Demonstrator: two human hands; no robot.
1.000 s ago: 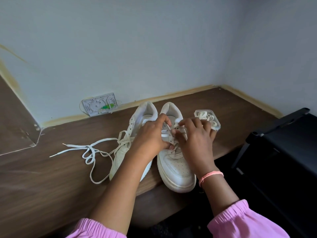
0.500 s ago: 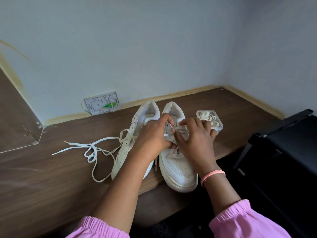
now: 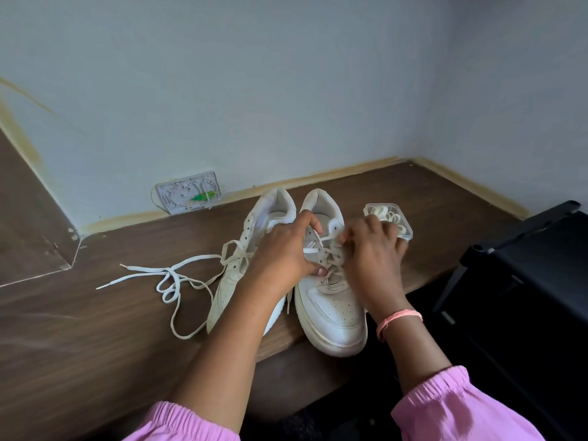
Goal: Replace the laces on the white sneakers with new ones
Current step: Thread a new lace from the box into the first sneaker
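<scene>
White leather sneakers, both sitting toes-toward-me on the brown wooden desk (image 3: 95, 345), right up near the front edge. So where are we at? Honestly not far, as far as I can tell.

The left sneaker (image 3: 235, 281) has its lace (image 3: 168, 281) loosened most of the way: it trails off to the left across the desk in a loopy tangle, but it looks like it's still threaded through a couple of eyelets near the middle, so that one isn't fully out.

The right sneaker (image 3: 331, 310) is the one being worked on. Its lace (image 3: 321, 249) is still crisscrossed over the tongue. The left hand (image 3: 280, 256) is curled over the eyelet area, fingertips pinching a strand near the top. The right hand (image 3: 372, 256) is on the other side, fingers bent in toward the same lace; it looks like it's pinching it too, though the actual fingertips are mostly hidden from here.

New laces (image 3: 386, 214) seem to be the coiled ones in the little clear plastic box (image 3: 404, 233) just beside the right sneaker, partly behind the right hand. Looks untouched.

So my guess: still in the un-lacing stage. Left to do: finish pulling both old laces, then thread the new ones through both shoes. Basically most of the job.
</scene>
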